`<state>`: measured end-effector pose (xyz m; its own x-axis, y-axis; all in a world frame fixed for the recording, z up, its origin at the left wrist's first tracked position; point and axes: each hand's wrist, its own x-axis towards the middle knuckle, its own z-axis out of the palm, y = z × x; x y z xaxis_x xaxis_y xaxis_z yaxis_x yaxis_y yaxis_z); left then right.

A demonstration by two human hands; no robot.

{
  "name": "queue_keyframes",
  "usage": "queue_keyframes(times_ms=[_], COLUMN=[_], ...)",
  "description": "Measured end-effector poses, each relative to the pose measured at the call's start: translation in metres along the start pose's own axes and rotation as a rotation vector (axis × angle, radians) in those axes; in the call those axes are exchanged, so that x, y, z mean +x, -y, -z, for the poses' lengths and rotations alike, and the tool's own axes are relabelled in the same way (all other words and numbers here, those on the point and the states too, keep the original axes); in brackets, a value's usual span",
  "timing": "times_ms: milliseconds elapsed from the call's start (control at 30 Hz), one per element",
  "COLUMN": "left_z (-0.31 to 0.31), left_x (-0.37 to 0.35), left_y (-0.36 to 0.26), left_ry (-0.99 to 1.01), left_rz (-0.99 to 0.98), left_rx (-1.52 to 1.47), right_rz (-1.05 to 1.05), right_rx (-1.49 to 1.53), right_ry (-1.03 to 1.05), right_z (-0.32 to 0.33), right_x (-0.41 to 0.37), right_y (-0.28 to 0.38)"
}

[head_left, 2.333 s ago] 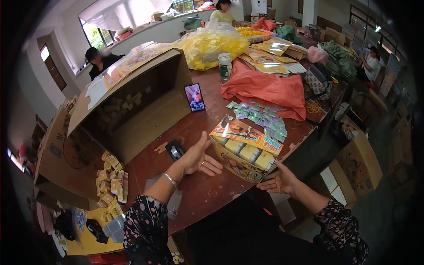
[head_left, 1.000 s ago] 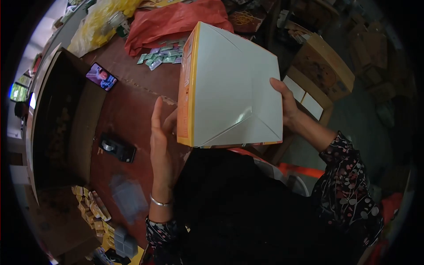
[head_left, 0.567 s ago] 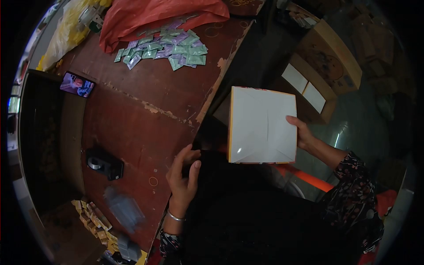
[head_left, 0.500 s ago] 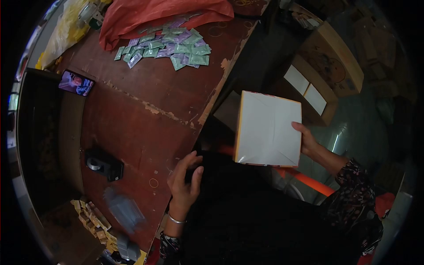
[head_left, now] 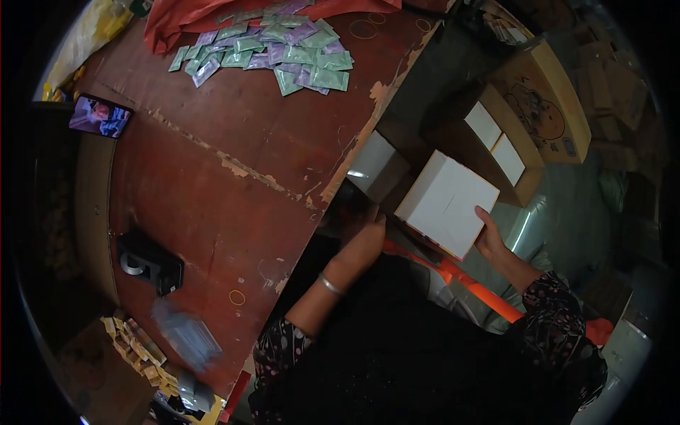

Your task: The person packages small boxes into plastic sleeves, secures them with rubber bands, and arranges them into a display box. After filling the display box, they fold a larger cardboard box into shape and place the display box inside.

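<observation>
My right hand (head_left: 490,237) grips a square white box (head_left: 453,202) by its right side, thumb on the white face and the other fingers hidden behind it. The box is tilted, with coloured edges along its rim. My left hand (head_left: 363,244), with a bangle at the wrist, reaches past the table edge to the left of the box. Its fingers are smeared and in shadow. Beyond the box stands an open carton (head_left: 528,177) with white boxes (head_left: 508,160) inside.
The worn red table (head_left: 205,191) carries green and purple sachets (head_left: 283,53), a red plastic bag (head_left: 188,21), a phone (head_left: 101,117), a black tape dispenser (head_left: 150,263) and a blurred stack of clear plastic (head_left: 185,336). An orange bar (head_left: 489,297) runs below the held box.
My right hand has tilted the white box and brought it closer to the open carton. My left hand has moved right, from over the table edge toward the box. The view has shifted slightly.
</observation>
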<state>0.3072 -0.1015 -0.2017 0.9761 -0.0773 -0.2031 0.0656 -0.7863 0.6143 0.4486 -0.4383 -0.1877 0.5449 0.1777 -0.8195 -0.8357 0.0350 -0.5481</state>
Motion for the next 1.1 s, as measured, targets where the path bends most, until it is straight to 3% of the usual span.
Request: queue_keyframes(times_ms=[167,267,467,667,900,1100], left_z=[-0.048,-0.071,-0.069,-0.075,-0.073,-0.071], left_x=[0.039,0.042,0.043,0.054,0.051,0.056], left_y=[0.015,0.034,0.033,0.038,0.038,0.035], left_ry=[0.145,0.464,0.365,0.468,0.459,0.458], left_rz=[0.011,-0.018,0.017,-0.005,-0.006,0.003], left_rx=[-0.133,0.011,-0.092,-0.028,0.052,0.045], right_rz=[0.083,0.118,0.092,0.038,-0.056,-0.121], right_rx=[-0.124,-0.176,-0.207,-0.208,-0.204,-0.053], right_ry=[-0.041,-0.075,-0.132,-0.199,-0.272,-0.167], right_z=[0.006,0.000,-0.010,-0.025,-0.050,-0.006], right_x=[-0.005,-0.008,-0.018,-0.029,-0.041,-0.012], right_y=[-0.013,-0.014,-0.017,-0.021,-0.016,-0.040])
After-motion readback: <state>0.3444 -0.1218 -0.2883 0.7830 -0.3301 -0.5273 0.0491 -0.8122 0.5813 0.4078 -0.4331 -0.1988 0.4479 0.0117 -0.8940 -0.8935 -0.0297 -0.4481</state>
